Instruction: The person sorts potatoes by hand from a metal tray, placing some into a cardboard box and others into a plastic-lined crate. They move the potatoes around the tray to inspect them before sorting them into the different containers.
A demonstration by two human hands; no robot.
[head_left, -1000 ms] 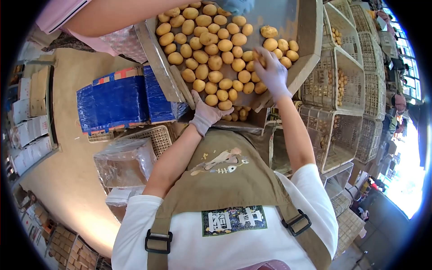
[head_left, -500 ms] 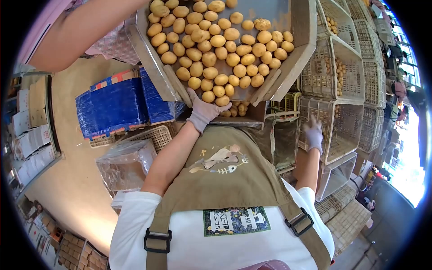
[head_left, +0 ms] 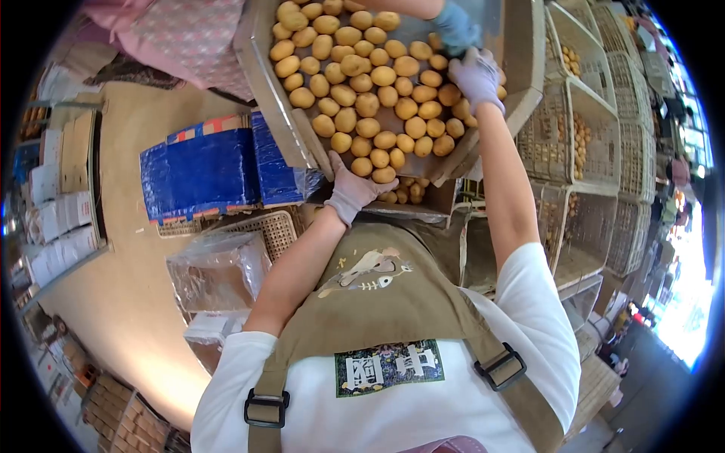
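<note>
Many small yellow potatoes (head_left: 367, 104) lie on a sloping tray with wooden side boards (head_left: 521, 106). At its narrow mouth, my left hand (head_left: 355, 192), in a pale glove, is open. Its thumb points up by the left wooden slat, and its fingers stretch beneath the lowest potatoes. My right hand (head_left: 479, 79), also gloved, reaches over the tray's right side among the potatoes, fingers extended and partly hidden. A co-worker's hand in a blue-green glove (head_left: 455, 29) is right beside it. More potatoes (head_left: 408, 192) sit in a box (head_left: 438, 200) below the mouth.
Stacked plastic crates (head_left: 593, 143), some holding potatoes, line the right side. A blue-wrapped box (head_left: 200, 174) stands at left, with a plastic-wrapped carton (head_left: 219, 268) and a woven crate (head_left: 278, 232) nearer me. A co-worker's pink patterned clothing (head_left: 185, 45) shows at upper left.
My right hand has moved from beside the crates up onto the tray's right side. The co-worker's gloved hand has come into view there. My left hand stays at the mouth.
</note>
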